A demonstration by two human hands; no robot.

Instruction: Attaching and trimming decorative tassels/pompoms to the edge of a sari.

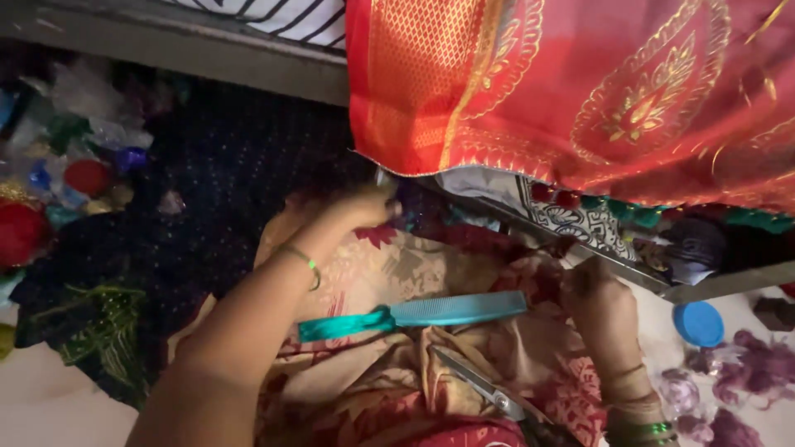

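Observation:
My left hand [360, 207] reaches up under the hanging edge of a red and gold sari [580, 91]; its fingers look closed on something small at the cloth's hem, which I cannot make out. My right hand [600, 310] is bunched near the same hem further right, close to dark thread or tassels, and its grip is unclear. A teal comb [460, 310] with teal ribbon tied to its handle lies across my lap. Scissors [480, 385] rest on the lap below it.
Dark spotted cloth [224, 174] covers the floor at left, with shiny bags of beads and red balls [50, 190] beyond it. A blue lid [698, 323] and purple fabric flowers [745, 372] lie at right, under a metal frame edge [712, 285].

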